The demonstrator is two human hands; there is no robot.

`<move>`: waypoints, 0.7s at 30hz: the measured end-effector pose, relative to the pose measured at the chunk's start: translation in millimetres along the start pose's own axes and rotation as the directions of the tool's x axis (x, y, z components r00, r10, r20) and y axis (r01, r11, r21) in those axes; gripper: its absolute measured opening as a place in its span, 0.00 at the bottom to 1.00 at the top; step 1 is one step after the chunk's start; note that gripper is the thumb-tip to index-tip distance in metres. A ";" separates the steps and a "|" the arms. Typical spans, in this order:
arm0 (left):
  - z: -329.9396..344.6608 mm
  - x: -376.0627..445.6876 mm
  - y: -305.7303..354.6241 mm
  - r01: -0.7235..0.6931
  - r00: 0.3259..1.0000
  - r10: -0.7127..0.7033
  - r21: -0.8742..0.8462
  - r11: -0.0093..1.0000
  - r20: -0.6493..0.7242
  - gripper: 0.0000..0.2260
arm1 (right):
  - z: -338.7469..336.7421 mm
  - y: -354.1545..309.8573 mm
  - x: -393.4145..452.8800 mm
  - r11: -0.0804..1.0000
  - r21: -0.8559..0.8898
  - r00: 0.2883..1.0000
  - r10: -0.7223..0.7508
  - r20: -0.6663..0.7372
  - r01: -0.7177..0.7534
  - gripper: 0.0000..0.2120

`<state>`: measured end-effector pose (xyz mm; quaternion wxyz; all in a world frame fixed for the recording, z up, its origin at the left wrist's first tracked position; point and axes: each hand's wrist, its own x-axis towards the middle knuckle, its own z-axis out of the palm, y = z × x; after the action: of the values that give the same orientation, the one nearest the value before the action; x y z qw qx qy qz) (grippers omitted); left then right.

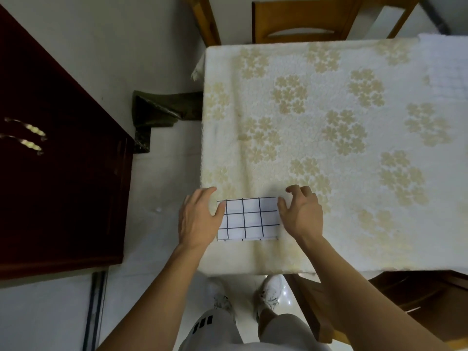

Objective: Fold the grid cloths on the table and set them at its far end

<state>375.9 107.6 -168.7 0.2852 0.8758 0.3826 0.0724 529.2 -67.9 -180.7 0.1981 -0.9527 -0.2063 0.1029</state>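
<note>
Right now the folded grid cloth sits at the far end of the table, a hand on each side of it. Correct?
Not quite. In the head view the folded grid cloth lies at the near edge of the table, close to the person, not at its far end. The rest holds: left hand and right hand flank it.

I see one grid cloth (247,218): white, black lines, folded into flat rectangle (edges squared), lying near table's (354,224) near-left corner. Second pale cloth (448,69) at far right end.
</note>
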 end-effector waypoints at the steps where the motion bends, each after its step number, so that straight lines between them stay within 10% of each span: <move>1: -6.5 0.3 5.2 -0.060 0.998 0.061 -0.021 0.998 0.005 0.19 | -5.3 -5.0 -0.2 0.999 -0.008 0.999 -0.045 -0.016 0.045 0.18; 9: -66.0 -2.3 41.2 -0.239 0.970 0.230 -0.121 0.964 -0.080 0.24 | -49.5 -47.6 -11.7 0.945 -0.021 0.923 -0.324 -0.205 0.327 0.24; 21: -102.6 -21.1 68.8 -0.409 0.898 0.419 0.096 0.907 -0.135 0.30 | -105.2 -77.4 -40.0 0.930 0.032 0.915 -0.355 -0.189 0.367 0.32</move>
<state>369.1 100.7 -43.8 0.2045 0.9378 0.2104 0.1855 495.4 -55.8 -48.9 0.2631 -0.8964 -0.3564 -0.0152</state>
